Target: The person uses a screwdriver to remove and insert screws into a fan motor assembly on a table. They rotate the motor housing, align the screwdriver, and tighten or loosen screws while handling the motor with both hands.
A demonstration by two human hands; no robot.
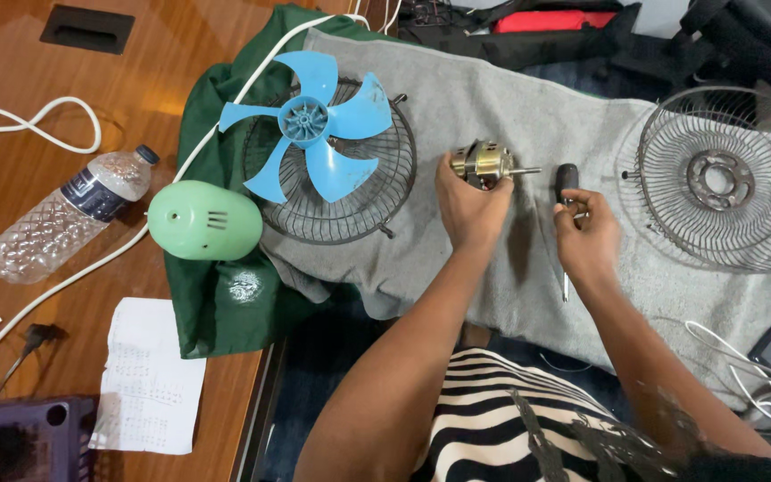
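My left hand [468, 207] grips a small brass-coloured fan motor [485, 164] with its shaft pointing right, over a grey cloth [510, 107]. My right hand [586, 239] holds a screwdriver [567, 183] with a black handle, its metal shank showing below the hand. The two hands are a short way apart. A blue fan blade [312, 125] lies on a dark wire fan guard [350, 214] to the left of the motor. A pale green motor cover [204, 220] rests beside that guard.
A second wire guard [720, 178] lies at the right on the grey cloth. A green cloth [225, 303], a plastic water bottle [69, 214], white cables [46, 120], a printed sheet of paper [149, 379] and a purple box [29, 437] sit on the wooden table [11, 54]. Dark bags [564, 27] lie at the back.
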